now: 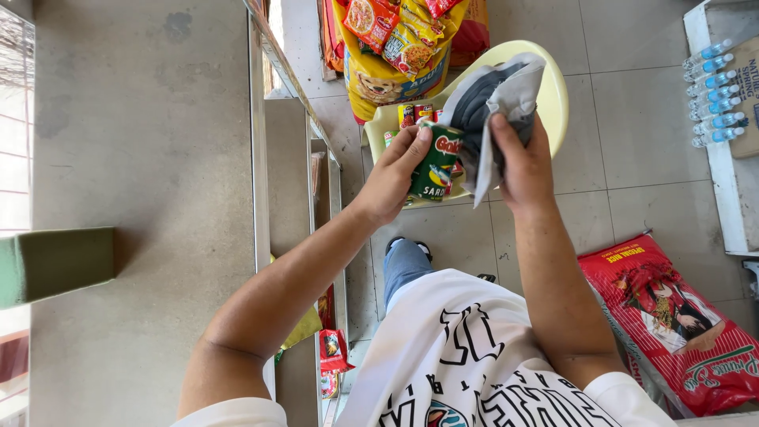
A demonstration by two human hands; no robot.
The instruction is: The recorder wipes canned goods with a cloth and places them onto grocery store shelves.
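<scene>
My left hand (393,175) grips green can (435,168), right hand (522,162) pinching grey cloth (494,99) against it; above yellow chair (557,95), more cans (415,113) unwiped.

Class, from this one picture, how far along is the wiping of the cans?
Done: cannot tell; no can shows as finished. In hand: the left hand holds a green can while the right hand presses a grey cloth against it. Left: more small cans wait on the pale yellow chair.
</scene>
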